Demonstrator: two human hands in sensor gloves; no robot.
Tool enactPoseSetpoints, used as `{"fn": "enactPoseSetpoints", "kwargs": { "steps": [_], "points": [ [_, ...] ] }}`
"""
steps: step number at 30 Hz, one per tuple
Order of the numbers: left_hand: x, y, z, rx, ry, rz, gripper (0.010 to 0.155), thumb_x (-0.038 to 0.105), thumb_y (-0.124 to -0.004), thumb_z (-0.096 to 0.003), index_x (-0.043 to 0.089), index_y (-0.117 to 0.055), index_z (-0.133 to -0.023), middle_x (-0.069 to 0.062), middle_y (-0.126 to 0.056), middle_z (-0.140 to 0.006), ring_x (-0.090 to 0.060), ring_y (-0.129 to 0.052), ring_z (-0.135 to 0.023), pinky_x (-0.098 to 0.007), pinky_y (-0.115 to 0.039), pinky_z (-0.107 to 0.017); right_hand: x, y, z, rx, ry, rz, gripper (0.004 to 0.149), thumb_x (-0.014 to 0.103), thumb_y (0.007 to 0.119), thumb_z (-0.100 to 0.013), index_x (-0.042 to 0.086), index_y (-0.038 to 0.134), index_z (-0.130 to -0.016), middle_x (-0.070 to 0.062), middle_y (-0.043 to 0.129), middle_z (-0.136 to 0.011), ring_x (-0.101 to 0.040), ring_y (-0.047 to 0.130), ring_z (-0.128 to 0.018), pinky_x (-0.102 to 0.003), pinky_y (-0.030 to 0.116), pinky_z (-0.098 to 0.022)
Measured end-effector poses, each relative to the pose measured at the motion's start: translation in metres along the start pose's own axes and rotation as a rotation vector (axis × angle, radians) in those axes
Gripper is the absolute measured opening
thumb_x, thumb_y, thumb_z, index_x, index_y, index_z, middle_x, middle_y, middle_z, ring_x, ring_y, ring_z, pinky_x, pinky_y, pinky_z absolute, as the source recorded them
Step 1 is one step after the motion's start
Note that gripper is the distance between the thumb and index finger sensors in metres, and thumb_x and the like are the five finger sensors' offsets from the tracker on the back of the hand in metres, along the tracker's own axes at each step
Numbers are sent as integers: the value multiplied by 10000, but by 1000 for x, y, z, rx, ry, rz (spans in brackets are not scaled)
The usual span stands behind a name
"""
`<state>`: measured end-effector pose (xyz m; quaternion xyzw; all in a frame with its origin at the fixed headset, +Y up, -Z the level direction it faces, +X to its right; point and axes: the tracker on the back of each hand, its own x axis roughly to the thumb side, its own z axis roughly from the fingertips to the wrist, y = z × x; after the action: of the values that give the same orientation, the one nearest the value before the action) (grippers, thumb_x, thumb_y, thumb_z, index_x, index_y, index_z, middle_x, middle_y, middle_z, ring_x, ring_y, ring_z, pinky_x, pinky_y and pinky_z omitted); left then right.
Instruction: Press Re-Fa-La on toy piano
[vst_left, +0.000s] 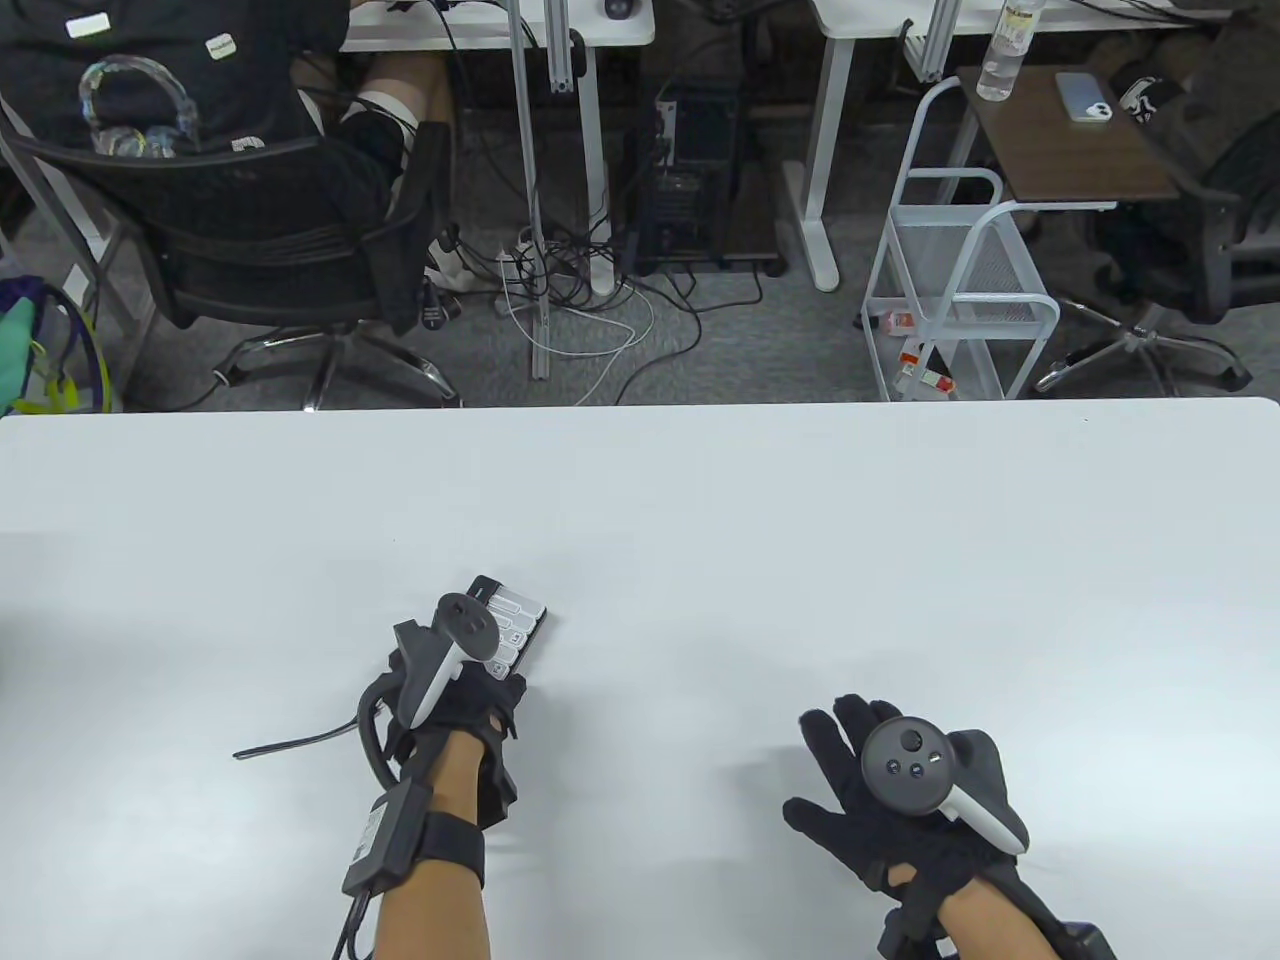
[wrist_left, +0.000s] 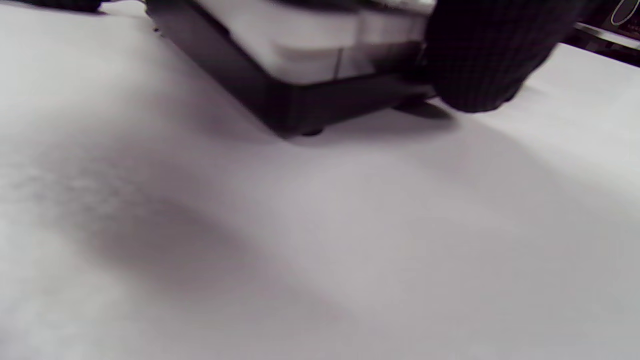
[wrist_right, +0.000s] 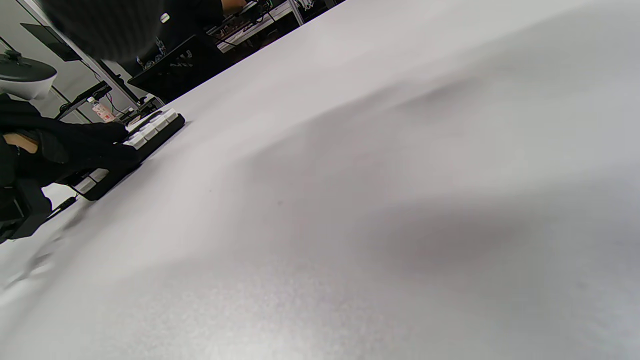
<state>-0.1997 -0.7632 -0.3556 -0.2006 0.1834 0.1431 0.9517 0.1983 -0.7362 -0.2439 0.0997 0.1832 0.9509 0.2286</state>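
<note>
The piano (vst_left: 515, 625), black-cased with white keys, sits on the table (vst_left: 700, 520), angled, near the front edge. The left hand (vst_left: 465, 700) lies over the piano's near end, gloved fingers (wrist_right: 107, 145) down on the keys; which keys cannot be told. One fingertip (wrist_left: 480, 60) hangs beside the piano's corner. The right hand (vst_left: 900, 790) is well right of the piano, spread wide, holding nothing.
</note>
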Motion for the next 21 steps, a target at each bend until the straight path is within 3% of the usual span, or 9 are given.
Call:
{"fn": "enactPoseSetpoints", "kwargs": {
  "steps": [11,21],
  "points": [
    [-2,7,7,63,-49,36,993,538,-840,-444,166,-175,-1080,-219,-261,-1137,-505,-389,-1019,-679,-363,-741,0,-1,1,6,8,-6,829,594,685,-419,243,282,-1052,-124,85,-1114,-489,73,-1027,-683,180,-692],
    [7,24,34,26,-277,26,988,515,-847,-446,178,-170,-1081,-196,-236,-1147,-491,-356,-1038,-675,-317,-751,1,-2,1,11,16,-11,830,594,685,-419,243,280,-1052,-124,86,-1114,-489,77,-1028,-683,181,-692]
  ]
}}
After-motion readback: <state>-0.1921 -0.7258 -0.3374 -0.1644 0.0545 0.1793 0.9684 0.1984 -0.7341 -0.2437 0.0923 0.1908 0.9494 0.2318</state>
